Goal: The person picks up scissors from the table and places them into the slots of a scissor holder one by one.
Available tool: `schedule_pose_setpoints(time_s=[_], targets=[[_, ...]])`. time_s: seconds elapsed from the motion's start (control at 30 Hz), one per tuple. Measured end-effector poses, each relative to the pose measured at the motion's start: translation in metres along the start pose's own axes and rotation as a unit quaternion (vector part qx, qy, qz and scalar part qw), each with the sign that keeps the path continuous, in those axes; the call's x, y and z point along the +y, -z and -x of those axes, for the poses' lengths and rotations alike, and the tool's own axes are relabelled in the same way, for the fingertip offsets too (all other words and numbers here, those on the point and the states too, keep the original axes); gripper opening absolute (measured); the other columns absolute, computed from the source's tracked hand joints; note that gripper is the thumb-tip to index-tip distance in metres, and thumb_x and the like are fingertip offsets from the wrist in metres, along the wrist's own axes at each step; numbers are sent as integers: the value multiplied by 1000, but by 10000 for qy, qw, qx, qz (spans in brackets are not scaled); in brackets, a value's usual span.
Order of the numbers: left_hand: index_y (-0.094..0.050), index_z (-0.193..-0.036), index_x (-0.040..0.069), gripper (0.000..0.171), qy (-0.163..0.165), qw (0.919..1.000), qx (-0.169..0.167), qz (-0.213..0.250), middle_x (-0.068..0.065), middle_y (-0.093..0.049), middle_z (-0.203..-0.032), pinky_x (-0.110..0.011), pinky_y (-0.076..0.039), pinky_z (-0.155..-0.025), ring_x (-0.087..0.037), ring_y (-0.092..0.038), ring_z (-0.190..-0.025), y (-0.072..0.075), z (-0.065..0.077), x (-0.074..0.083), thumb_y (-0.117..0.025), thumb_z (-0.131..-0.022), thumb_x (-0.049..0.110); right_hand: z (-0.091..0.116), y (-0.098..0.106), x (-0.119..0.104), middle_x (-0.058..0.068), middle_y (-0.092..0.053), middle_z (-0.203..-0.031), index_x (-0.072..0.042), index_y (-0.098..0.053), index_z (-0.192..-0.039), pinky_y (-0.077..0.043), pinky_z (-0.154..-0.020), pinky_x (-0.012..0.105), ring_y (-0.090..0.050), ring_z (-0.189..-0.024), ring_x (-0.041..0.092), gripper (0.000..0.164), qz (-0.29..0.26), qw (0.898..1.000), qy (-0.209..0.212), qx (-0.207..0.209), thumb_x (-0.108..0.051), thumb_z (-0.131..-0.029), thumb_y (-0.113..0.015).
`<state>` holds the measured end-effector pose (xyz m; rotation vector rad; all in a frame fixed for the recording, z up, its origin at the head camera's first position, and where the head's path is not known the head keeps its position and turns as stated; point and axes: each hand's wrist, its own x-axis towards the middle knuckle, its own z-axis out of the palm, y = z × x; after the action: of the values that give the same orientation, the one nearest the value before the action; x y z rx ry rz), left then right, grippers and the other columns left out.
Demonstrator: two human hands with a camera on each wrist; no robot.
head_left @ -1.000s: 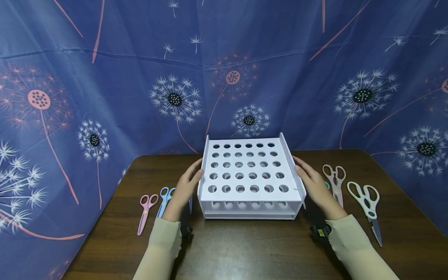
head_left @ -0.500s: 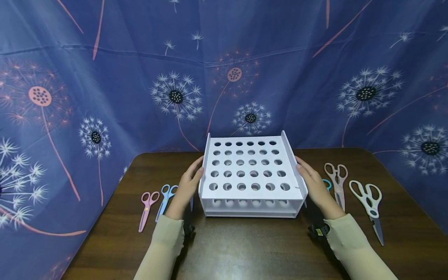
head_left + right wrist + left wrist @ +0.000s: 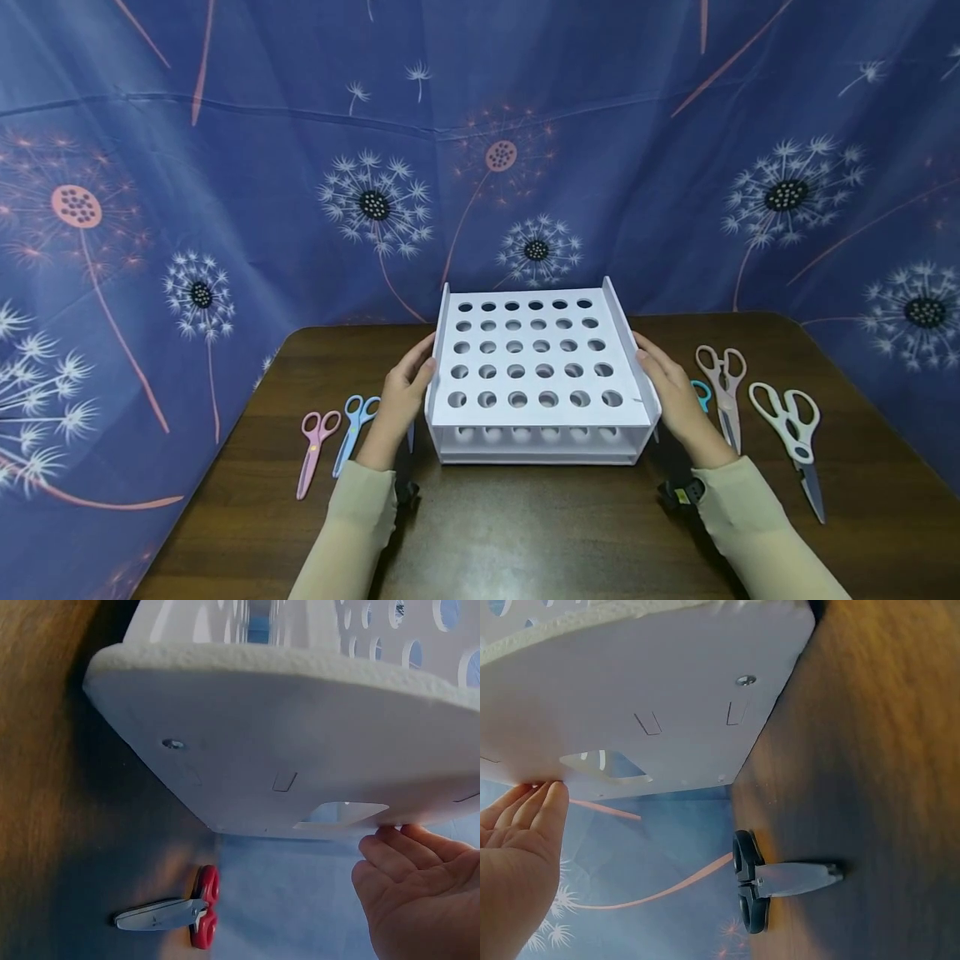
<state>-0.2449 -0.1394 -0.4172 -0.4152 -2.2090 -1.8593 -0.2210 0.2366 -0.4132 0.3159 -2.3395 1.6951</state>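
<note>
Fingers (image 3: 547,806) pretty straight and close together, left hand (image 3: 400,404) and right hand (image 3: 678,406) touching opposite sides of the white rack (image 3: 529,358) between them, forearms angled inward. Rack's around the bench's (image 3: 525,533) middle, scissors (image 3: 797,442) out both sides.

Worn items of the person, head view. The left hand (image 3: 400,400) and right hand (image 3: 672,400) are bare. Left sleeve (image 3: 341,533) and right sleeve (image 3: 761,525): long, plain, pale cream fabric with a faint greenish cast, each ending near the wrist in a softly wrinkled, slightly uneven edge. Left wrist device (image 3: 407,493): small, black. Right wrist device (image 3: 684,492): likewise black, bearing a small yellow-green patch (image 3: 682,497); finer details are too small to tell.
</note>
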Motion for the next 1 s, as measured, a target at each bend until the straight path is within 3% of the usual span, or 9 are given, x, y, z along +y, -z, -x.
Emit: schedule_pose_setpoints(time_s=[0.3,0.57,0.83,1.0], targets=[[-48,-139,-4,42,-110,9993,138,323,-23,-50,-141,-10,-43,-91,-36,-51,-127,-2,0,2,-52,-99,7,0,1,-2,35,-51,-131,0,-33,-149,-51,-72,14,-58,-89,-9,51,-28,10000,-17,-67,-27,-106,-33],[-49,-139,-2,42,-77,9993,216,292,-22,-52,-140,-10,-44,-91,-35,-53,-125,-4,-2,2,-53,-98,8,-2,4,-3,32,-52,-132,0,-36,-148,-49,-73,13,-56,-89,-10,51,217,9997,-110,-25,-29,-105,-34],[-49,-139,-3,42,-64,9992,244,303,-22,-52,-140,-10,-44,-91,-35,-52,-126,-5,-2,2,-53,-98,7,-4,13,2,24,-45,-144,2,-43,-143,-33,-90,3,-41,-113,-15,52,524,9986,90,5,-32,-107,-28],[-49,-139,-2,41,-59,9993,235,274,-22,-52,-140,-9,-43,-92,-34,-52,-126,-5,-1,0,-53,-99,8,-2,23,8,23,-48,-143,1,-47,-141,-29,-94,3,-39,-117,-16,51,727,9973,119,60,-34,-106,-31]])
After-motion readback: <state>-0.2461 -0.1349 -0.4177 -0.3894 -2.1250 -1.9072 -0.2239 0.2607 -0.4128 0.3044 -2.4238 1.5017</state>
